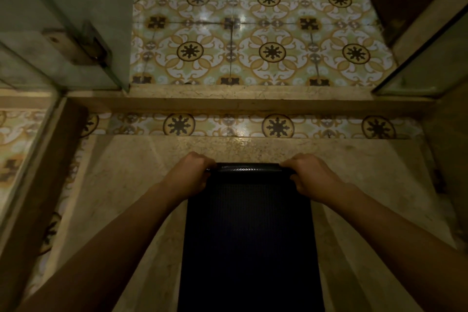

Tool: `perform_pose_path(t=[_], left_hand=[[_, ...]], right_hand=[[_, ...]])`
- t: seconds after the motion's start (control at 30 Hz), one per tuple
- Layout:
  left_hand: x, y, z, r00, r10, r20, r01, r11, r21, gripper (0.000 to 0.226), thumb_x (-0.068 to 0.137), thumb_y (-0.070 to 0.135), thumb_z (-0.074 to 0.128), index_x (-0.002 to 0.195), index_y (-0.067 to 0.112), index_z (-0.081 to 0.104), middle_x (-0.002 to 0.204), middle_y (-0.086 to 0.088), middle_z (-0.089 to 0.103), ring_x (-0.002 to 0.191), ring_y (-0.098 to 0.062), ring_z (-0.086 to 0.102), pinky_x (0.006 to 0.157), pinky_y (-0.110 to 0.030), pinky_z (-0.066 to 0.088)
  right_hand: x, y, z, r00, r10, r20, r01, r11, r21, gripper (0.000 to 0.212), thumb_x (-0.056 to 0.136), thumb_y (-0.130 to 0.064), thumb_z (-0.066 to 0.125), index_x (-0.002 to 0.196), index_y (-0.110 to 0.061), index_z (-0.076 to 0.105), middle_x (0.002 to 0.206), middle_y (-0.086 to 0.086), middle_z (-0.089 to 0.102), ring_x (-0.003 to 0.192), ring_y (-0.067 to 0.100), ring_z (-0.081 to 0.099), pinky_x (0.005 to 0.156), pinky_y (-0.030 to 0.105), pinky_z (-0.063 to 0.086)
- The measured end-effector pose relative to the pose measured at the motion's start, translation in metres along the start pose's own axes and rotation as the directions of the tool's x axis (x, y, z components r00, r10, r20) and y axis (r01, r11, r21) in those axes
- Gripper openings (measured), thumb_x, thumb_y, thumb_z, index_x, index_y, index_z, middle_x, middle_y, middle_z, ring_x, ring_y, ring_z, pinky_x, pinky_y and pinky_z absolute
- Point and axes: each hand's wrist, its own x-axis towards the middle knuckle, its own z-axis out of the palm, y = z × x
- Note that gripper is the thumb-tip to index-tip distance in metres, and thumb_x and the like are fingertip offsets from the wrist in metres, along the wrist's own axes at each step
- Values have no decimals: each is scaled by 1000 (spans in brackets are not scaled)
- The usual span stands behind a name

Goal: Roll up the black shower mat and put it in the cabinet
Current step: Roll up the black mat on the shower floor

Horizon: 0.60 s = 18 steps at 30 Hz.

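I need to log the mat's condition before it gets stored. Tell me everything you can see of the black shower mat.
The black shower mat is a long dark strip with a fine dotted texture, rubbery-looking, lying flat on the beige stone floor. Its far end is curled into a narrow roll. The left hand and right hand each grip one end of that roll. The near end runs out of view.

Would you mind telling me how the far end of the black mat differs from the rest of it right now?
The far end of the black mat is curled into a narrow roll and catches light, showing its texture; the flat stretch lies spread on the beige shower floor, dark and nearly featureless. The left hand and right hand grip the roll's ends, while nothing touches the flat stretch. Both are the same black material.
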Motion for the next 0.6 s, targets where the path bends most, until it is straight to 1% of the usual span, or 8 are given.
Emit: perform_pose_path(t=[0.1, 0.2, 0.27, 0.33, 0.43, 0.5, 0.6], left_hand=[[1, 3, 0, 998, -43, -45, 43, 999, 8, 19, 83, 11, 65, 102, 15, 64, 97, -7, 68, 93, -26, 58, 75, -38, 49], [-2, 3, -2, 1000, -5, -5, 5, 1000, -7, 21, 81, 11, 65, 101, 16, 69, 93, -4, 71, 89, -25, 62, 76, -34, 50], [-4, 2, -1, 1000, 6, 4, -6, 1000, -20, 21, 81, 10, 65, 101, 16, 70, 92, -4, 71, 89, -24, 63, 79, -34, 50], [-4, 2, 1, 1000, -22, -20, 22, 1000, -13, 22, 82, 10, 65, 103, 15, 67, 93, -6, 70, 92, -25, 60, 78, -36, 49], [-1, 6, 2, 996, -67, -57, 66, 998, -7, 22, 77, 8, 67, 97, 13, 60, 90, -10, 67, 90, -29, 57, 71, -38, 48], [-1, 6, 0, 997, -72, -42, 71, 997, -18, 23, 77, 9, 67, 99, 13, 61, 91, -9, 67, 90, -29, 56, 71, -37, 49], [-3, 3, -1, 998, -62, 12, 63, 997, -34, 26, 80, 12, 62, 106, 15, 64, 94, -7, 69, 93, -28, 55, 75, -37, 49]], right_hand=[[0, -2, -2, 999, 37, 6, -37, 999, -5, 35, 83, -13, 64, 117, -15, 63, 112, 12, 60, 99, 30, 60, 84, 38, 51], [-1, -4, -3, 998, 30, 49, -29, 999, -20, 33, 83, -15, 62, 116, -16, 64, 114, 10, 58, 99, 29, 60, 84, 36, 50], [-1, -5, -4, 997, 27, 66, -25, 999, -26, 30, 82, -15, 61, 112, -16, 64, 111, 10, 61, 99, 29, 60, 83, 35, 50], [0, -6, -5, 998, 44, 49, -43, 999, -21, 27, 82, -14, 60, 108, -16, 65, 105, 11, 65, 96, 29, 61, 80, 34, 49], [0, -9, -4, 997, 75, 8, -75, 997, -22, 27, 81, -11, 63, 108, -13, 66, 104, 12, 63, 95, 29, 60, 78, 33, 49], [0, -10, -4, 997, 74, 31, -73, 997, -22, 23, 80, -9, 62, 102, -12, 67, 102, 12, 64, 94, 29, 61, 76, 32, 49], [2, -10, -5, 993, 72, 95, -72, 997, -9, 16, 78, -9, 61, 92, -13, 68, 93, 11, 68, 89, 28, 64, 69, 27, 45]])
